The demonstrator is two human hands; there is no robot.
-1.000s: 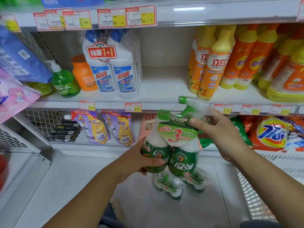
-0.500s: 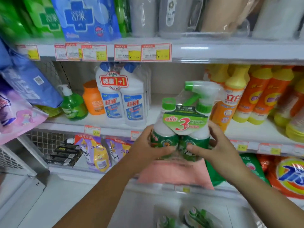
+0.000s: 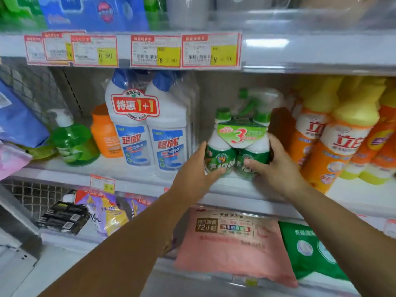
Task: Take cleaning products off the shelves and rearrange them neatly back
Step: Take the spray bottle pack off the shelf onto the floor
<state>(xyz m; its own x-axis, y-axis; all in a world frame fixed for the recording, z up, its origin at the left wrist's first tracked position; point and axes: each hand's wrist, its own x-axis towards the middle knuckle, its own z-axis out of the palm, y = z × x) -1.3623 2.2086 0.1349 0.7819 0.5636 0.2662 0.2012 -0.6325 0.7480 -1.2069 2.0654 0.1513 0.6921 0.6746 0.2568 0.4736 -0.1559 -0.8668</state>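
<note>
Clasped from both sides at the lower bottle bodies: green cleaner pack (image 3: 242, 133), a wrapped bundle with a "3" label and one trigger sprayer on top. Left hand (image 3: 192, 179) curled round the left bottle, thumb across the front, other fingers (image 3: 203, 148) up the side. Right hand (image 3: 278, 168) curled round the right bottle, thumb likewise on the front. Pack upright between the two sets of fingers, over the front part of the middle shelf (image 3: 139, 185); base at shelf level and blurred, so set down or just above, cannot tell.

Left of the left-hand fingers, near: white twin-pack bottles (image 3: 147, 129) with blue caps and a "1+1" tag. Farther left: an orange jar (image 3: 105, 133) and a green pump bottle (image 3: 72, 144). Just right of the right-hand fingers: orange-and-yellow bottles (image 3: 334, 146) in rows. Below the fingers, on the lower shelf: pink pouch (image 3: 231, 243) and green pouch (image 3: 308, 249). Above the fingers: price tags (image 3: 156, 51) along the upper shelf edge.
</note>
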